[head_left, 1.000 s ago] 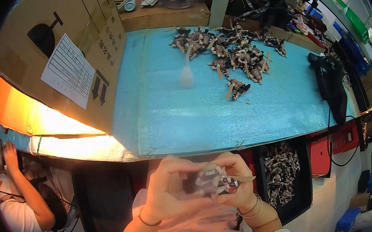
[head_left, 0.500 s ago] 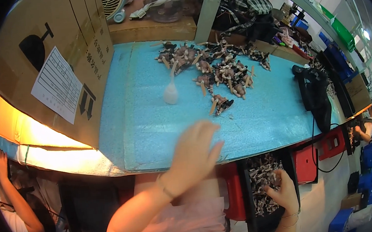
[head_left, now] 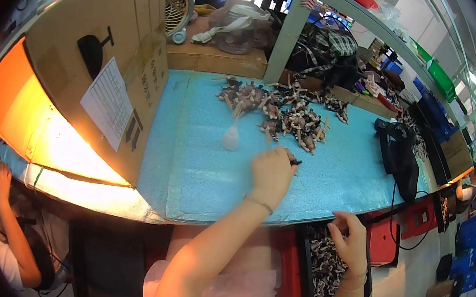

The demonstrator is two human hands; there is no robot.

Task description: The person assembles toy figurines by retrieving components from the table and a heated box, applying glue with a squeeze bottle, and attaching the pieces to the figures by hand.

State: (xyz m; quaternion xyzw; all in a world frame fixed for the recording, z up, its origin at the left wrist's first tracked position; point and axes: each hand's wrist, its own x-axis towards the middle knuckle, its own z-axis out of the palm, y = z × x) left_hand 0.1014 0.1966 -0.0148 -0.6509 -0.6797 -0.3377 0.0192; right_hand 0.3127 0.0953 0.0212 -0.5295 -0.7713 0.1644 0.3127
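Observation:
My left hand (head_left: 271,174) is on the blue table top (head_left: 206,181), its fingers closed round a small brown-and-black figurine (head_left: 292,157). Only a dark end of that piece pokes out past the fingers; the rest is hidden. Just beyond lies a loose heap of similar figurines (head_left: 299,122), with thin tan sticks among them. A whitish bulb with a narrow neck (head_left: 230,139) rests left of the heap. My right hand (head_left: 351,247) is open, thumb and fingers apart, above a black tray (head_left: 306,292) full of small figurine pieces.
A tall cardboard box (head_left: 151,99), lit orange inside, stands at the left. A black device with a cable (head_left: 399,160) sits at the table's right. Red stools (head_left: 381,240) and a dark bin (head_left: 109,278) are below the edge. Another person's arm (head_left: 18,241) shows far left.
My left hand has moved forward and right and closed on the nearest figurine. My right hand has risen from the pieces in the tray. The whole view has shifted slightly.

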